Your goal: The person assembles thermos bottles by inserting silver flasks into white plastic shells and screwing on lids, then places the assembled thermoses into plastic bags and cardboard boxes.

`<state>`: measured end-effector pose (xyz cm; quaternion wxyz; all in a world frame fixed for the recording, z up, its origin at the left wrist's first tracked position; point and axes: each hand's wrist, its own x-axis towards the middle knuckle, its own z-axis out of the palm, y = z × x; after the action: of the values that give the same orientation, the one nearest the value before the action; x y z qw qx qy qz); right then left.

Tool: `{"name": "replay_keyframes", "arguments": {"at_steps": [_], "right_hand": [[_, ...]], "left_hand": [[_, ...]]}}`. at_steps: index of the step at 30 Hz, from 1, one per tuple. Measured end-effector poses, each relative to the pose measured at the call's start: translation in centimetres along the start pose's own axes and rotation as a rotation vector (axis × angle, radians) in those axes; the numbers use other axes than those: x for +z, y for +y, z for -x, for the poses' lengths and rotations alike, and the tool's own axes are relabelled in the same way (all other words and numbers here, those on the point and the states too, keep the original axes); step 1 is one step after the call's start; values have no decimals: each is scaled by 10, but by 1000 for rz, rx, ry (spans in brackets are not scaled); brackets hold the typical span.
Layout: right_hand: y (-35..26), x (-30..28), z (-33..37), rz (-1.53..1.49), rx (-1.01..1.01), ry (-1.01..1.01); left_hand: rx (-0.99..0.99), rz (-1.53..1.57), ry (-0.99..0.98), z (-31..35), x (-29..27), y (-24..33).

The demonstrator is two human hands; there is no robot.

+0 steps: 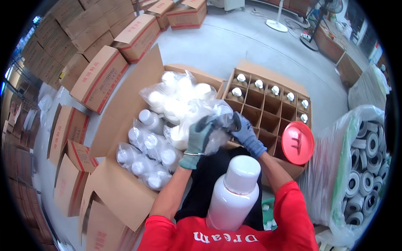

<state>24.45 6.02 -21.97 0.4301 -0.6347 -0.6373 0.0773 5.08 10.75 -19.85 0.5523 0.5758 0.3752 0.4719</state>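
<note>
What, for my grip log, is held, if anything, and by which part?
Clear plastic, bunched between the left hand and right hand; exactly which part of it they grip cannot be told.

- Clear plastic bag [216, 140]: thin, see-through, glossy, wrinkled.
- State: crumpled and bunched up; contents, if any, unclear.
- Pose: gripped mid-length, film puffing out above, loose part hanging below.
- Location: near center of head view.

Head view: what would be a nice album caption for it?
Left hand and right hand, both gloved, hold crinkled clear plastic beside a carton of white bottles and a divided box.
</note>
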Motion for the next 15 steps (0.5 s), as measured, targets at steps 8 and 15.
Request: {"name": "replay_keyframes", "arguments": {"at_steps": [8, 15], "right_hand": [[-83, -117, 123, -192, 94, 217], [-89, -120, 249, 175, -209, -215]], "left_hand": [[-316, 341, -495, 119, -68, 72], [-131, -333, -1242, 157, -82, 76]]}}
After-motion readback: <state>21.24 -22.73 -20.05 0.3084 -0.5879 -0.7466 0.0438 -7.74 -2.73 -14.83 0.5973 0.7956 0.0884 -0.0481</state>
